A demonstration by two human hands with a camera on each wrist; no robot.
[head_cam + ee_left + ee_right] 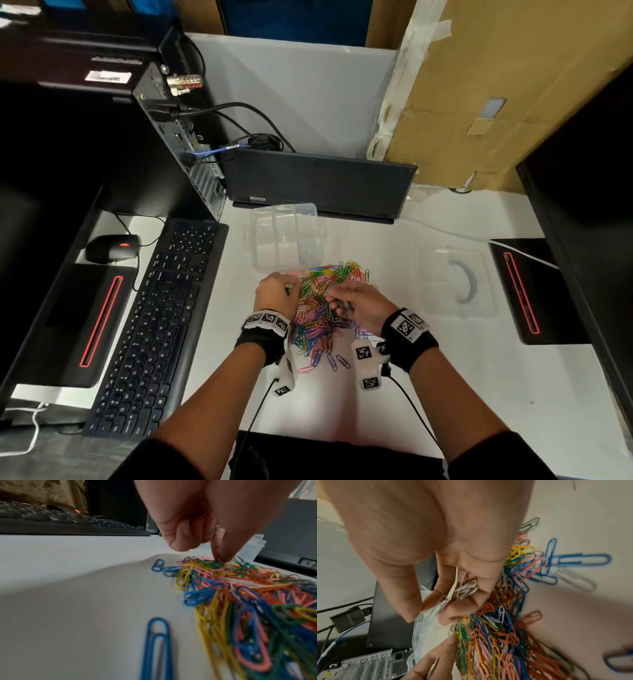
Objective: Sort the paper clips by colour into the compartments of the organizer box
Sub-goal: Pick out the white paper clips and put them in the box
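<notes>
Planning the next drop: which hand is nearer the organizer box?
Left. The left hand sits at the pile's far left edge, just short of the organizer box. The right hand, holding white clips, is farther back over the pile.

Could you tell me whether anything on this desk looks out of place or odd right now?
The paper clips lie in one mixed-colour heap on the desk, and the organizer box looks almost empty. Its clear lid lies apart to the right. The right hand holds white clips. Nothing looks damaged.

mixed-colour paper clips (317, 308) heaped just before clear, open organizer box (286, 236).
</notes>
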